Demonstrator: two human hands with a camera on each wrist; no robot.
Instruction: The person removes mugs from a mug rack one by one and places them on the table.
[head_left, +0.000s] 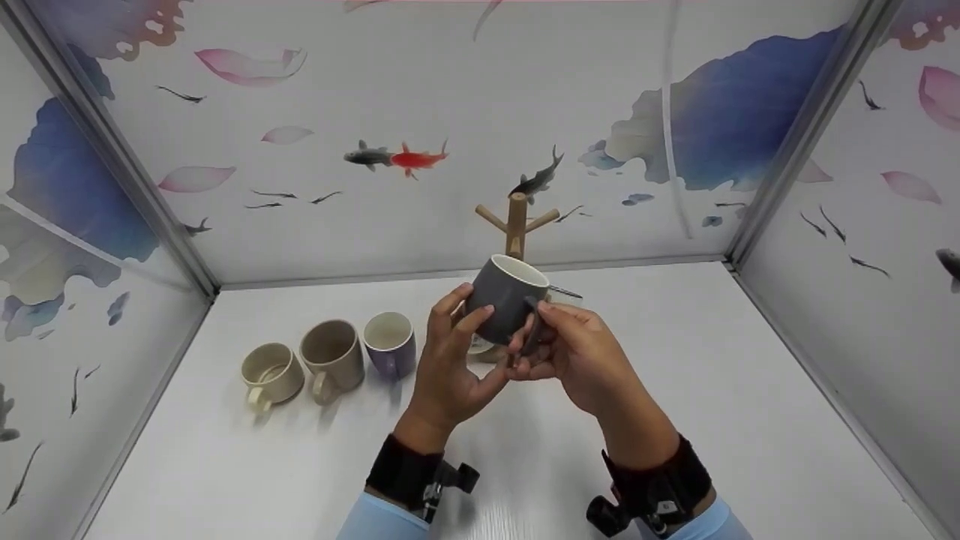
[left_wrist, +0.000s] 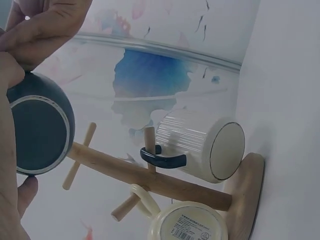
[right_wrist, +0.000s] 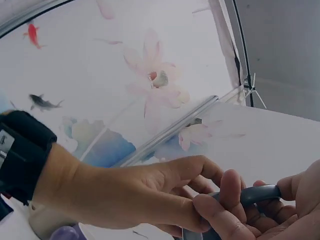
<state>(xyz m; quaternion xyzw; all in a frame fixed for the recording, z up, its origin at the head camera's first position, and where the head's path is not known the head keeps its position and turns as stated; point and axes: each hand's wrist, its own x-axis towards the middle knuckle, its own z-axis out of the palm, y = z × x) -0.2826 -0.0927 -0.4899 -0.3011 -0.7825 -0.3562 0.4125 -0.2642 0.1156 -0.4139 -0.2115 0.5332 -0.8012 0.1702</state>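
Both hands hold a dark grey mug (head_left: 504, 304) with a white inside, raised above the table and tilted. My left hand (head_left: 450, 367) grips the body from the left, its fingers spread along the side. At the handle, on the right, my right hand (head_left: 589, 352) pinches with thumb and fingers. The mug's base faces the left wrist view, as a dark round bottom (left_wrist: 41, 135). Just behind it stands a wooden mug tree (head_left: 516, 225). On the tree hang a white ribbed mug (left_wrist: 187, 142) with a dark handle and a cream mug (left_wrist: 189, 225).
To the left on the white table (head_left: 675, 420) stand a cream mug (head_left: 271, 375), a taupe mug (head_left: 330, 356) and a purple mug (head_left: 391, 345), in a row. Printed panels (head_left: 450, 90) enclose the table at the back and both sides.
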